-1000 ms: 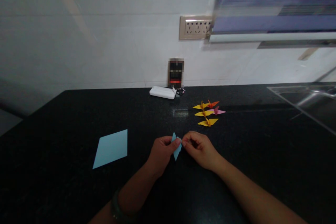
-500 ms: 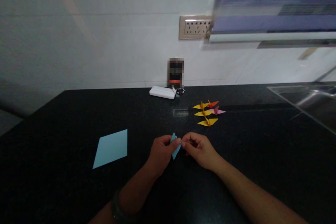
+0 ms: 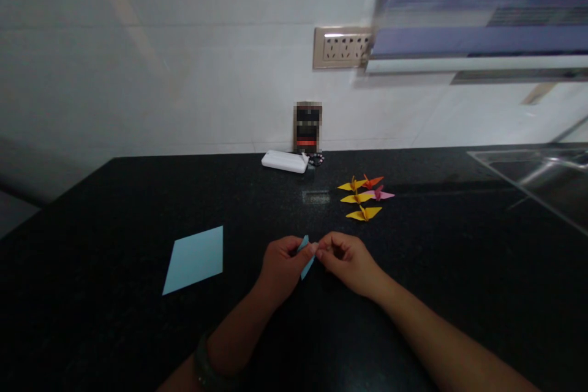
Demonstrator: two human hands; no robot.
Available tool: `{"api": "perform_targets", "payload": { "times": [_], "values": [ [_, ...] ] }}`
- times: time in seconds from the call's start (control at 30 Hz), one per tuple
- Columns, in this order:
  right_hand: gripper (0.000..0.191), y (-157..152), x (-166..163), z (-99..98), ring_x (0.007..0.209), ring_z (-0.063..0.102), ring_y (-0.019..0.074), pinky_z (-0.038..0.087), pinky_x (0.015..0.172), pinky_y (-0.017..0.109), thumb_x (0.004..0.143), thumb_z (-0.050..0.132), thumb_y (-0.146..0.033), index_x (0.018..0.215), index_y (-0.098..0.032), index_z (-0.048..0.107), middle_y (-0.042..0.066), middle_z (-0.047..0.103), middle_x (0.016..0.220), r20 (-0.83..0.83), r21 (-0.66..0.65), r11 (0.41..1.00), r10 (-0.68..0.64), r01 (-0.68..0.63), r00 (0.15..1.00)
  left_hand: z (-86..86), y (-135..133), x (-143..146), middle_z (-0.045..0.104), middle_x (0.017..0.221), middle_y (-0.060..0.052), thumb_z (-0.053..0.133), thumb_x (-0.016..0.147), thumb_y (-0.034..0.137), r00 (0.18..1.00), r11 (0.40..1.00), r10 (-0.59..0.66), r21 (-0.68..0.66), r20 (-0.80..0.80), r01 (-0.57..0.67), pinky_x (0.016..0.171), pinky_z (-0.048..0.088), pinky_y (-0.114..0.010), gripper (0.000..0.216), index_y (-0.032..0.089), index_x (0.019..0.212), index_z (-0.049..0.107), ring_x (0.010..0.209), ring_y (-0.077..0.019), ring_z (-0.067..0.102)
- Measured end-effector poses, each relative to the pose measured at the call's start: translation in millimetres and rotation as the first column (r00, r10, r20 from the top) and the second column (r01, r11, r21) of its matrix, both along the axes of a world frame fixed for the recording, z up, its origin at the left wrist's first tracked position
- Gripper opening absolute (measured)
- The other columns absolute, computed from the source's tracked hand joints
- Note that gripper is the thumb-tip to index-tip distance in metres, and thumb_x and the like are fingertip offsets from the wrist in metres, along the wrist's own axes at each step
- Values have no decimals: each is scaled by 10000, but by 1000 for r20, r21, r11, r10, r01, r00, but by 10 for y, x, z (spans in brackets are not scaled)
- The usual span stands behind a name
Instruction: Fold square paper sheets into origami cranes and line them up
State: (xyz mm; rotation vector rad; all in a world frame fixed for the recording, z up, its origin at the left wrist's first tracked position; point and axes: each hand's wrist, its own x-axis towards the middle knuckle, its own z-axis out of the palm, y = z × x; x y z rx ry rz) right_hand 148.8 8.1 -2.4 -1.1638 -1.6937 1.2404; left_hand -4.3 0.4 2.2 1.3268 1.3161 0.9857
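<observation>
A small folded piece of light-blue origami paper (image 3: 308, 266) is pinched in my left hand (image 3: 283, 266), thumb on top. My right hand (image 3: 346, 260) has its thumb and forefinger pressed together at the paper's right edge, touching the left fingertips. Part of the paper is hidden behind the fingers. Left of the hands, a flat light-blue sheet (image 3: 196, 260) lies on the black counter (image 3: 114, 331). Beyond my right hand sit several folded paper cranes: yellow ones such as the nearest yellow crane (image 3: 364, 214), an orange crane (image 3: 373, 182) and a pink crane (image 3: 382, 195).
A white power bank (image 3: 285, 162) with a beaded strap (image 3: 316, 160) lies near the wall. Behind it a blurred-out phone-like object (image 3: 307, 127) leans on the wall. A socket panel (image 3: 342, 48) is above, and a sink (image 3: 546, 174) is at the right.
The folded blue paper has turned slightly between the fingers and shows a narrower face. Both hands stay in nearly the same place.
</observation>
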Motion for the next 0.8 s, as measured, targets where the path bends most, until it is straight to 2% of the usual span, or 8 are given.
{"api": "perform_targets", "payload": {
  "times": [0.1, 0.2, 0.3, 0.43, 0.53, 0.6, 0.7, 0.8],
  "values": [
    [168, -6, 8, -1, 508, 395, 71, 314, 456, 193, 763, 534, -275, 652, -151, 553, -27, 476, 562, 69, 95, 995, -31, 24, 997, -18, -3, -4, 548, 536, 14, 610, 668, 373, 1000, 1000, 5, 21, -20, -5, 511, 358, -217, 222, 161, 613, 648, 544, -122, 484],
    [176, -18, 4, 13, 495, 394, 73, 309, 447, 194, 754, 535, -269, 621, -154, 541, -29, 467, 547, 78, 108, 993, -61, 53, 995, -32, -2, 1, 562, 554, 16, 618, 663, 370, 1000, 1000, -7, 0, 28, 7, 523, 367, -219, 212, 161, 644, 644, 548, -121, 497],
    [164, -15, -2, 42, 470, 406, 71, 318, 429, 190, 736, 551, -278, 627, -156, 540, -34, 468, 535, 26, 25, 996, -87, 86, 996, -16, 10, 13, 583, 604, 7, 590, 692, 380, 994, 999, -10, -51, 112, 16, 532, 373, -220, 232, 155, 714, 641, 565, -117, 506],
    [246, 37, 14, 60, 402, 418, 57, 348, 387, 188, 742, 543, -386, 679, -148, 542, -24, 521, 557, -148, -216, 975, -89, 56, 985, 26, 26, 23, 609, 718, -2, 568, 724, 337, 965, 994, 30, -107, 259, -2, 601, 414, -239, 251, 166, 907, 575, 622, -118, 544],
    [317, 69, 21, 41, 370, 392, 42, 382, 369, 189, 759, 502, -465, 738, -151, 538, -26, 537, 595, -308, -334, 943, -104, -5, 946, 25, 25, 20, 587, 654, 33, 603, 700, 301, 940, 993, 34, -117, 340, 6, 575, 407, -223, 285, 184, 935, 489, 579, -102, 544],
    [323, 69, 14, 27, 367, 388, 38, 389, 357, 185, 742, 526, -473, 763, -151, 533, -28, 540, 612, -357, -388, 920, -84, -65, 930, 9, 23, 18, 574, 619, 48, 613, 695, 293, 929, 993, -2, -109, 370, 45, 562, 403, -214, 301, 190, 933, 458, 561, -95, 543],
    [299, 53, -2, 24, 379, 397, 36, 381, 363, 177, 696, 598, -436, 717, -148, 520, -35, 537, 595, -352, -385, 919, -64, -82, 934, -19, 29, 21, 583, 661, 33, 620, 690, 297, 918, 991, -41, -100, 395, 88, 589, 432, -233, 318, 186, 930, 443, 601, -107, 566],
    [271, 52, -3, 33, 394, 421, 44, 376, 398, 184, 698, 604, -403, 661, -153, 506, -41, 528, 566, -306, -287, 957, -121, 30, 944, -39, 45, 33, 574, 713, 25, 659, 648, 308, 927, 992, 31, -125, 373, 17, 590, 456, -252, 395, 186, 948, 432, 618, -114, 572]
  ]
}}
